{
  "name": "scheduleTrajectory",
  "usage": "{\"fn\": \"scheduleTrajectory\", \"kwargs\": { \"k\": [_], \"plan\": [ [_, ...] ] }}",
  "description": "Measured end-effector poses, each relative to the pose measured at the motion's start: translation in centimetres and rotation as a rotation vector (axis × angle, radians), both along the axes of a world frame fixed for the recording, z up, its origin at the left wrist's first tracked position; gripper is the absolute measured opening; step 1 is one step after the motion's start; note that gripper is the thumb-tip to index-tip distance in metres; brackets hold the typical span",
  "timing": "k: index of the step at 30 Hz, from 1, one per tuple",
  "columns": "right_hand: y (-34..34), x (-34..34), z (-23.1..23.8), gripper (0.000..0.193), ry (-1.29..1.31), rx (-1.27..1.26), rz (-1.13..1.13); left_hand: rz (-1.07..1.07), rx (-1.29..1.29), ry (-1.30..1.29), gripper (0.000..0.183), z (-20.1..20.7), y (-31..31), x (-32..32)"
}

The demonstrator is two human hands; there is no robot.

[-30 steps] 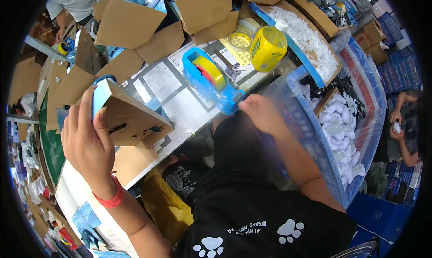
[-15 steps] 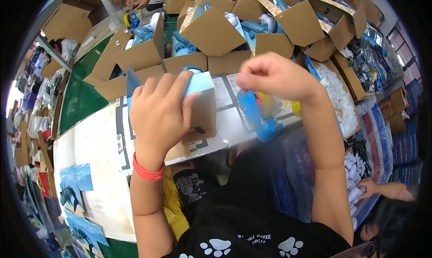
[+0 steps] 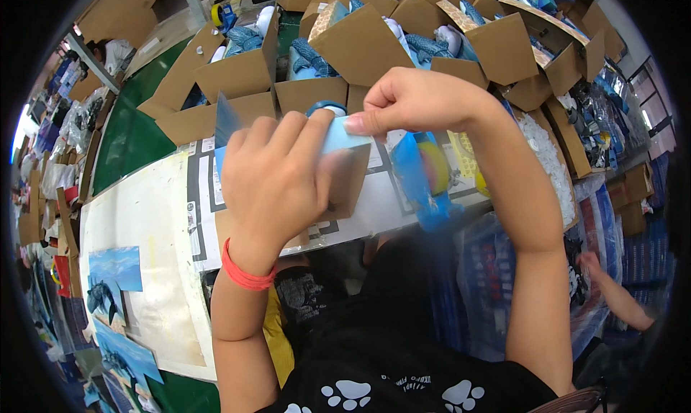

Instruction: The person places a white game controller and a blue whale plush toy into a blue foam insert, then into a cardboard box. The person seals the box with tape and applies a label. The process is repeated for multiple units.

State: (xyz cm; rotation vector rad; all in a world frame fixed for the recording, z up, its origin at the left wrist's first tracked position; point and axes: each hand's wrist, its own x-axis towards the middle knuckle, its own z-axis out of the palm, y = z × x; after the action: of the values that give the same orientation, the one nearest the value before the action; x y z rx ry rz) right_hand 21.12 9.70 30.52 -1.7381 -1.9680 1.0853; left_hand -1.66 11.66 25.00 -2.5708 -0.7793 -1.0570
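My left hand (image 3: 277, 172) is wrapped over a small brown cardboard box (image 3: 354, 182) with a light blue card top (image 3: 337, 136). A rounded dark blue and white piece (image 3: 327, 108) shows behind its upper edge. My right hand (image 3: 417, 100) is closed in a pinch, its thumb pressed against the right corner of the blue top. Whatever lies between those fingers is too small to make out. Just below that hand, a blurred blue tape dispenser (image 3: 410, 172) with a yellow-rimmed roll (image 3: 435, 167) stands near the table's front edge.
Open cartons (image 3: 360, 46) with blue toy figures crowd the far side. Blue sea-picture cards (image 3: 115, 269) lie on the white table (image 3: 155, 233) at left. White pieces fill a box (image 3: 543, 161) at right. A co-worker's hand (image 3: 590, 265) reaches in at lower right.
My right hand has moved left and down from above the dispenser onto the box's blue top. My left hand still grips the box. The co-worker's hand has shifted upward.
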Motion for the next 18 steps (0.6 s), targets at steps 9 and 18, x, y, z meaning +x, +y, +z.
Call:
{"fn": "scheduleTrajectory", "kwargs": {
  "k": [9,18],
  "plan": [
    [0.0,0.2,-10.2,0.061,0.679,-0.025,0.012,-0.022,0.015,0.024,0.037,0.1,0.8,-0.2],
    [-10.5,1.9,-12.3,0.018,0.236,0.398,-0.696,-0.023,0.156,0.173,0.061,0.2,1.0,0.0]
  ]
}}
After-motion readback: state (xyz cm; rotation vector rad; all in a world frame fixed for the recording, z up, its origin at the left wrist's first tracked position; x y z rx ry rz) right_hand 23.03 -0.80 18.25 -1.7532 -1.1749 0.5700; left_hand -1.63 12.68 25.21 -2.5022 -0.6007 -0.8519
